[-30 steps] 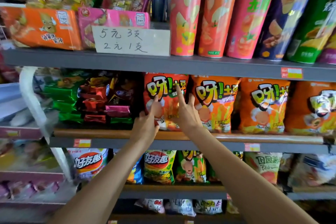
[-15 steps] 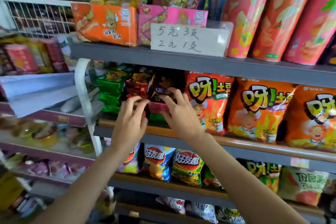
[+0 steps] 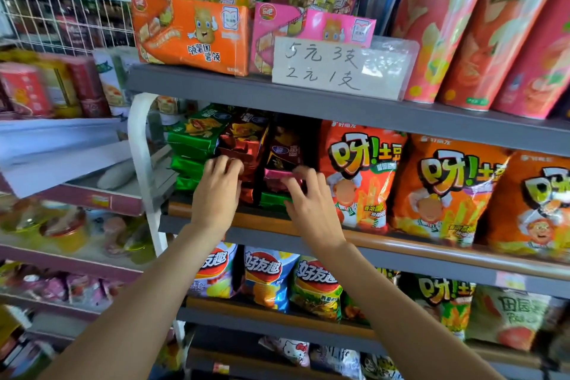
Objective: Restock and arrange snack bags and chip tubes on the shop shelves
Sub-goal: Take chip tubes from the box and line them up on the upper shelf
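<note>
Small foil snack packets lie in three stacks at the left end of the middle shelf [image 3: 401, 245]: a green stack [image 3: 189, 145], a red stack [image 3: 243, 142] and a dark stack [image 3: 282, 153]. My left hand [image 3: 217, 194] grips the front of the red stack with curled fingertips. My right hand [image 3: 310, 203] pinches a pink packet [image 3: 277, 173] lying in the dark stack. Orange snack bags [image 3: 359, 176] stand upright just right of my right hand. Tall red chip tubes [image 3: 438, 25] stand on the top shelf at the right.
An orange carton [image 3: 191, 34], a pink carton [image 3: 279, 23] and a handwritten price sign [image 3: 320, 66] sit on the top shelf. Chip bags [image 3: 268, 278] fill the shelf below. A white post [image 3: 138, 148] borders the shelf's left end, with another rack of cups [image 3: 61, 231] beyond.
Both hands left the orange bags and moved left to the small packet stacks. The view shifted left and closer; the right hand now holds a pink packet.
</note>
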Tool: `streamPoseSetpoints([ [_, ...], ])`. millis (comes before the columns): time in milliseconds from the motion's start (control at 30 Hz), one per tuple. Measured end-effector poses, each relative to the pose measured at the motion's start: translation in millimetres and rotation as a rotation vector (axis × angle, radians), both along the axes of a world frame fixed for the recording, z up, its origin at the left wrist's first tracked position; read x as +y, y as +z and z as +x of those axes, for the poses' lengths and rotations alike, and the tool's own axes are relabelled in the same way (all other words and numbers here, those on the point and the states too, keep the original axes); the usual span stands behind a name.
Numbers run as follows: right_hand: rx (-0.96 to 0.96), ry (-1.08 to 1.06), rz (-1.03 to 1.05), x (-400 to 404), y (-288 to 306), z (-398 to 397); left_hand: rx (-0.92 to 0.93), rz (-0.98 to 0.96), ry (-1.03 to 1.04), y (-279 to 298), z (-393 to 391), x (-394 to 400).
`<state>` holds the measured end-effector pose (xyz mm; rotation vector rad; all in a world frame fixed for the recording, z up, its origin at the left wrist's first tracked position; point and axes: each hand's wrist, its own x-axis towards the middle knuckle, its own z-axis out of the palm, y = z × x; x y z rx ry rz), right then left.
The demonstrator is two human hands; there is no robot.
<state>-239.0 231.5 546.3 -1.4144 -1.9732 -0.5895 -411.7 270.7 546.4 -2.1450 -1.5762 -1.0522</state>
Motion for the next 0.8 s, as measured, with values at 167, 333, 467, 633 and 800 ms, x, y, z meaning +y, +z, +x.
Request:
streamPoseSetpoints([
  [167,-0.082,-0.078,-0.042,-0.8,-13.3,3.8,0.010,0.004,-0.003,-3.4,-2.4,-0.9],
  [333,-0.059,-0.079,-0.020,-1.6,-14.2,-1.5,0.016,0.003,0.045,-1.4,3.8,-5.9],
  [467,-0.075,-0.140,-0.064,3.7,-10.6,-8.7,0.069,0.021,0.092,5.9,9.0,-0.6],
  [633,0.010,-0.092,-0.201,2.6,-11.0,-12.8,0.154,0.069,0.140,2.8,6.7,-0.8],
  [800,0.035,-0.119,-0.230,6.0,-7.2,-11.8,0.135,0.089,0.095,-0.6,2.6,-5.1],
])
